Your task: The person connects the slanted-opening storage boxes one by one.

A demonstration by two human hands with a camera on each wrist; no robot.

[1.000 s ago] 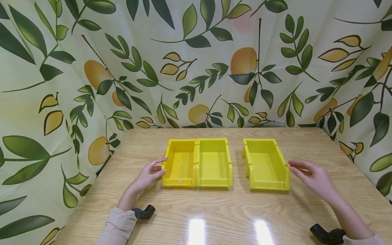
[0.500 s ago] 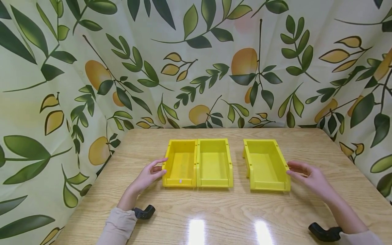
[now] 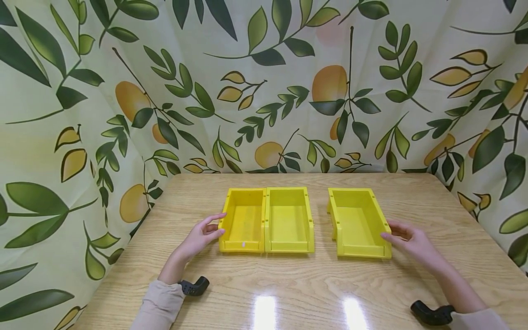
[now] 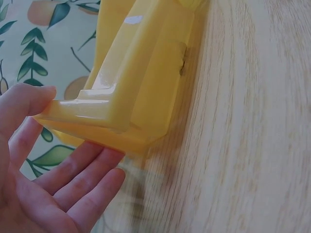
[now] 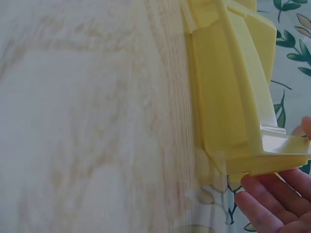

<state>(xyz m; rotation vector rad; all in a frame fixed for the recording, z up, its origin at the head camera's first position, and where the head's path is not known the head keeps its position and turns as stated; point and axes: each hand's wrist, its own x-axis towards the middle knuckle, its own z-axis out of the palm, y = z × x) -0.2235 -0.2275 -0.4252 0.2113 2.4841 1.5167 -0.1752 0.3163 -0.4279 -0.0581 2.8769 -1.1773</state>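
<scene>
Right grip [image 3: 414, 241], rightmost yellow bin [image 3: 358, 223] alongside, touching

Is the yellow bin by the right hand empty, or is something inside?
It looks empty: in the head view, the yellow bin by the right hand shows only its bare inner surfaces.

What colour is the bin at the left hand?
The bin is warm, slightly orange yellow, best seen in the head view.

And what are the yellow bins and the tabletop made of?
The yellow bins look like smooth, stiff plastic: their molded edges catch the light. The tabletop shows wood grain and bright reflections, so it's probably glossy wood, or a wood-look coating; I can't tell which.
</scene>
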